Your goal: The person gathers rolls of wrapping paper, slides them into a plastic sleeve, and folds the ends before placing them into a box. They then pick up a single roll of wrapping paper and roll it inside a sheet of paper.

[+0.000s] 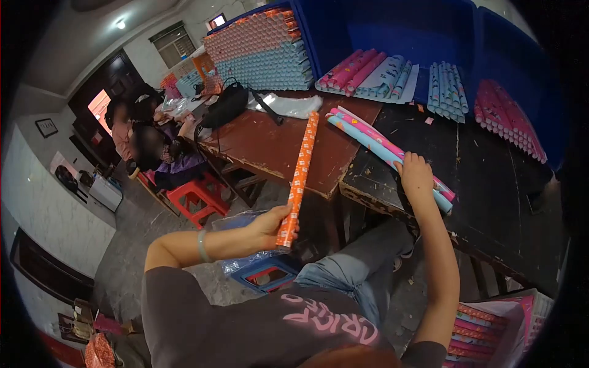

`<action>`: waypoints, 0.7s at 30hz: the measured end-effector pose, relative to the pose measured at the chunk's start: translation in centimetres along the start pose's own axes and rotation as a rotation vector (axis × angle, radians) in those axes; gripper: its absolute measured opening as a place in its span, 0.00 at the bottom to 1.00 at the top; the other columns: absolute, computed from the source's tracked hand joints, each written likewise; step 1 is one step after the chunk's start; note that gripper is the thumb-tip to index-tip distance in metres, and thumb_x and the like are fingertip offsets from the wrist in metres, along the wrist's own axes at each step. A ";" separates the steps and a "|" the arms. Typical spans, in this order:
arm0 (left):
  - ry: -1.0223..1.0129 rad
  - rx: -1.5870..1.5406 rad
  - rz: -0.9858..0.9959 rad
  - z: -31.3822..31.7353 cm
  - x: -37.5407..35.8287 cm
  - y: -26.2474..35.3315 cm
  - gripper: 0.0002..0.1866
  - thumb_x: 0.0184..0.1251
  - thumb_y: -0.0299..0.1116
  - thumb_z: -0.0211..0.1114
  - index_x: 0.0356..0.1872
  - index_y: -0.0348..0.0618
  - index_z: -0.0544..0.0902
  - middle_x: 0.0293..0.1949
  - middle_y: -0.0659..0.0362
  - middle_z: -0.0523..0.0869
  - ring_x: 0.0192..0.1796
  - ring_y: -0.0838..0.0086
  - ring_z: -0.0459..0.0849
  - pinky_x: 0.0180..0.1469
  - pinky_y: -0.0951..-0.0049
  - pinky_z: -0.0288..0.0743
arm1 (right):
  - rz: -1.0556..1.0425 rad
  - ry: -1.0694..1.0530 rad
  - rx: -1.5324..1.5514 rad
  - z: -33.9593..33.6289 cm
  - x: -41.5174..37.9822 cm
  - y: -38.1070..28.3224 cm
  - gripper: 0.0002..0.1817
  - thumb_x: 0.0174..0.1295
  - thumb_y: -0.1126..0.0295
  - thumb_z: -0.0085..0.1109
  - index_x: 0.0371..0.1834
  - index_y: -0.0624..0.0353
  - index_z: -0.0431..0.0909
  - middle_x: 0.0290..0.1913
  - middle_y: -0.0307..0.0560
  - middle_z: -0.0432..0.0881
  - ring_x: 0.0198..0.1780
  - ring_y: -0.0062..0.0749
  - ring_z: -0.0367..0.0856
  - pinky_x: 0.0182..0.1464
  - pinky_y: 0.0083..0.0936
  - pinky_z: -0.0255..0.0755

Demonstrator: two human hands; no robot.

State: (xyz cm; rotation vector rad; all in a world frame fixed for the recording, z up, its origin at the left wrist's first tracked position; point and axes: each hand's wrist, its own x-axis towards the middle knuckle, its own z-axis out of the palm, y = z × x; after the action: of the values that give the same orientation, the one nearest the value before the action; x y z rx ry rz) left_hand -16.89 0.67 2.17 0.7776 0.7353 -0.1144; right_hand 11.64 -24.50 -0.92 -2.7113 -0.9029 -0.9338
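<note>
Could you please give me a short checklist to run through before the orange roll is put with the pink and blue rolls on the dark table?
1. Left hand grips the long orange patterned paper roll near its lower end: ok.
2. Orange roll undamaged along its length: cannot tell.
3. Right hand rests on the pink and pale blue paper rolls lying at the edge of the dark wooden table: ok.
4. Those rolls sit fully on the table: not ok, their near ends reach the edge.
5. Bare table surface beside those rolls: ok.
</note>
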 end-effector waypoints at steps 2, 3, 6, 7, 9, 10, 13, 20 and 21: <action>-0.063 -0.018 -0.021 2.6 1.1 -1.4 0.13 0.74 0.44 0.54 0.46 0.47 0.70 0.34 0.54 0.78 0.33 0.65 0.79 0.33 0.62 0.79 | -0.006 0.050 -0.005 0.3 -0.1 -0.2 0.19 0.65 0.52 0.55 0.36 0.59 0.75 0.32 0.46 0.77 0.36 0.38 0.79 0.36 0.32 0.76; -0.106 -0.048 -0.048 3.6 1.9 -2.1 0.13 0.74 0.43 0.53 0.46 0.45 0.70 0.36 0.52 0.77 0.39 0.61 0.80 0.42 0.58 0.79 | -0.009 0.074 -0.024 0.4 -0.1 -0.2 0.19 0.64 0.52 0.56 0.36 0.59 0.75 0.32 0.45 0.78 0.36 0.36 0.80 0.35 0.31 0.76; -0.104 -0.055 -0.083 8.7 3.0 -4.4 0.13 0.74 0.39 0.54 0.49 0.41 0.69 0.45 0.50 0.76 0.49 0.54 0.79 0.59 0.49 0.74 | 0.024 0.010 -0.049 0.8 0.0 -0.3 0.21 0.63 0.49 0.55 0.38 0.58 0.76 0.34 0.42 0.78 0.39 0.33 0.79 0.38 0.30 0.75; -0.108 -0.038 -0.029 9.9 3.7 -5.3 0.12 0.74 0.38 0.54 0.49 0.41 0.68 0.46 0.50 0.75 0.50 0.53 0.79 0.59 0.50 0.74 | 0.029 0.011 -0.048 0.8 0.1 -0.4 0.21 0.63 0.49 0.55 0.38 0.58 0.76 0.34 0.42 0.78 0.39 0.33 0.79 0.38 0.30 0.75; -0.095 -0.034 0.001 12.6 4.1 -6.4 0.12 0.73 0.35 0.55 0.51 0.40 0.72 0.48 0.52 0.76 0.56 0.56 0.77 0.63 0.53 0.71 | 0.035 0.005 -0.047 0.8 0.1 -0.4 0.22 0.63 0.48 0.55 0.40 0.58 0.76 0.35 0.42 0.78 0.39 0.32 0.79 0.38 0.30 0.75; -0.150 -0.003 -0.001 13.4 4.7 -6.7 0.12 0.73 0.35 0.55 0.50 0.40 0.72 0.48 0.53 0.77 0.56 0.59 0.77 0.64 0.55 0.71 | 0.041 0.004 -0.051 0.8 0.2 -0.4 0.22 0.63 0.48 0.55 0.40 0.58 0.76 0.35 0.42 0.78 0.39 0.32 0.79 0.38 0.30 0.75; -0.287 0.148 -0.022 15.2 6.4 -7.0 0.10 0.73 0.36 0.56 0.46 0.42 0.75 0.46 0.53 0.80 0.52 0.62 0.81 0.60 0.58 0.75 | 0.040 -0.014 -0.038 0.5 0.3 -0.3 0.22 0.63 0.48 0.55 0.41 0.58 0.77 0.36 0.42 0.79 0.41 0.32 0.80 0.39 0.31 0.76; -0.298 0.386 -0.031 18.7 10.3 -6.1 0.17 0.70 0.40 0.60 0.48 0.36 0.75 0.46 0.45 0.81 0.48 0.56 0.84 0.48 0.58 0.83 | -0.034 -0.018 -0.005 0.0 0.8 0.5 0.20 0.62 0.49 0.56 0.40 0.57 0.76 0.36 0.44 0.79 0.40 0.36 0.81 0.38 0.32 0.77; -0.325 0.429 -0.056 19.0 10.5 -5.9 0.17 0.70 0.40 0.59 0.48 0.34 0.75 0.47 0.43 0.81 0.49 0.55 0.84 0.48 0.56 0.83 | -0.039 -0.077 0.017 0.1 1.2 0.6 0.22 0.62 0.48 0.56 0.42 0.57 0.76 0.38 0.44 0.80 0.42 0.36 0.82 0.38 0.33 0.78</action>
State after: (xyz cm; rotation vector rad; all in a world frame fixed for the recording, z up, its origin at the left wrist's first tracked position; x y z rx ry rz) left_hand -0.44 -14.62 1.09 1.1149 0.4249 -0.4502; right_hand 12.85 -24.37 -0.24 -2.7418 -0.9766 -0.8295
